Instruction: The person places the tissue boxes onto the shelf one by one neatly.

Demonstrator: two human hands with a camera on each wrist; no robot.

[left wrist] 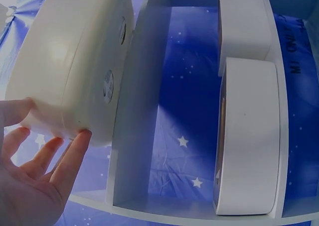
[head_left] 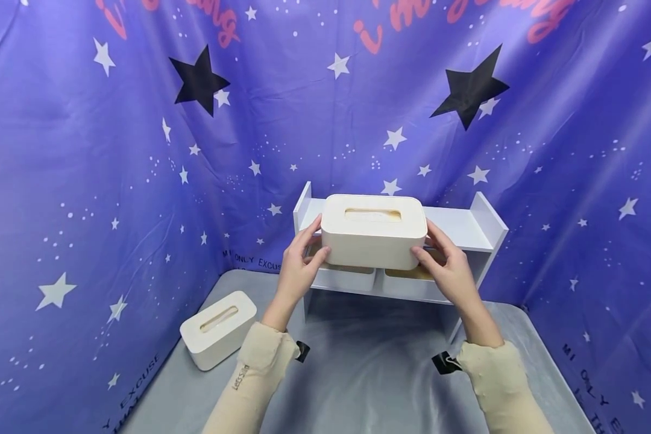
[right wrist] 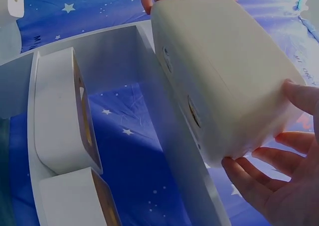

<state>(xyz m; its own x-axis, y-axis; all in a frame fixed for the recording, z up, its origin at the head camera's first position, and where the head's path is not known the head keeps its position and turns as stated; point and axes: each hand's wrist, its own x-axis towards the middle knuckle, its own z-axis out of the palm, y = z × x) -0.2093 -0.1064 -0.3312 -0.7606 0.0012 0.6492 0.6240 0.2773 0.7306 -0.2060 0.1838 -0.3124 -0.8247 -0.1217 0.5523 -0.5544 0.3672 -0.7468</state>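
Note:
A cream tissue box [head_left: 371, 248] with a long slot in its lid is held between both hands, level at the front of the upper board of a white two-tier shelf [head_left: 456, 228]. My left hand [head_left: 298, 270] grips its left end, thumb on the front face. At the opposite end my right hand [head_left: 454, 274] holds it the same way, fingers spread round the corner. The left wrist view shows round patches on the box's underside [left wrist: 102, 109], close beside the edge of the upper board.
Two white bins, a left one [head_left: 343, 279] and a right one [head_left: 407, 287], stand on the lower tier, partly hidden by the held box. A second cream tissue box [head_left: 219, 330] rests on the grey cloth [head_left: 369, 386] at left. A starry purple curtain [head_left: 304, 120] encloses the table.

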